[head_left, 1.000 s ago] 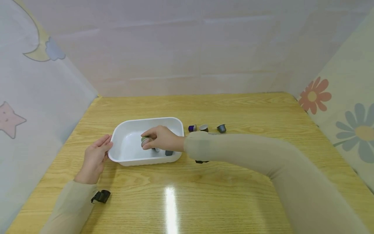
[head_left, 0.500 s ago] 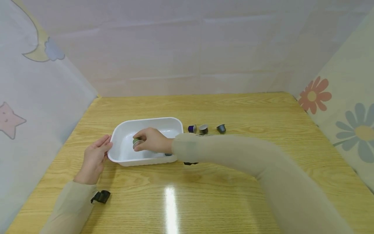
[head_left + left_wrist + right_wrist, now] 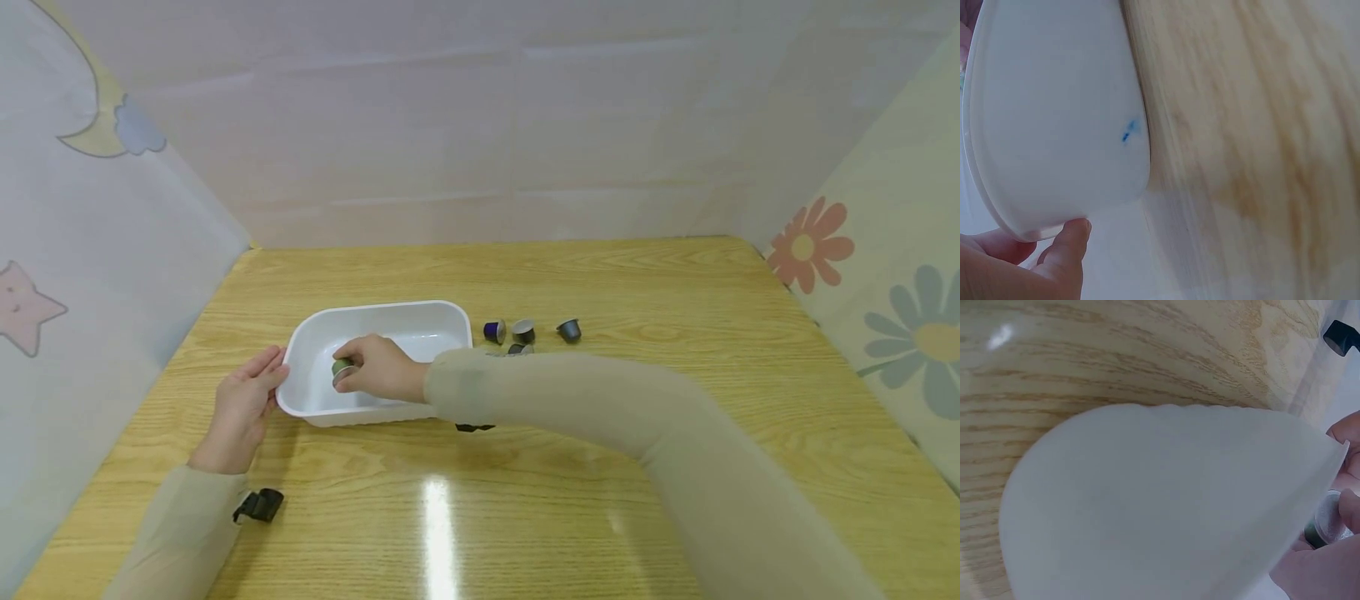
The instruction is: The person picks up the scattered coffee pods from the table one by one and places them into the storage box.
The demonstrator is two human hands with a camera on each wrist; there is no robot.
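Observation:
In the head view my right hand (image 3: 381, 368) is inside the white plastic tub (image 3: 408, 319), pinching a green coffee capsule (image 3: 342, 365) by its sides. The capsule's silver lid faces toward me; the right wrist view shows this lid (image 3: 1329, 515) between thumb and fingers, beyond the tub's wall (image 3: 1147, 494). My left hand (image 3: 242, 404) holds the tub's left end, thumb at the rim. In the left wrist view the fingers of my left hand (image 3: 1054, 259) meet the rim corner. The right forearm and hand cover the tub's right front part.
Right of the tub lie a purple capsule (image 3: 494, 332), a dark capsule with a pale lid (image 3: 523, 331) and a grey capsule (image 3: 569, 330). Another dark capsule (image 3: 517, 350) shows partly behind the right sleeve (image 3: 540, 383). Printed cloth walls (image 3: 517, 150) surround the wooden table (image 3: 585, 517).
My right hand has moved left within the tub with the green capsule. The sleeve now uncovers another dark capsule on the table and hides those in the tub. My left hand stays put.

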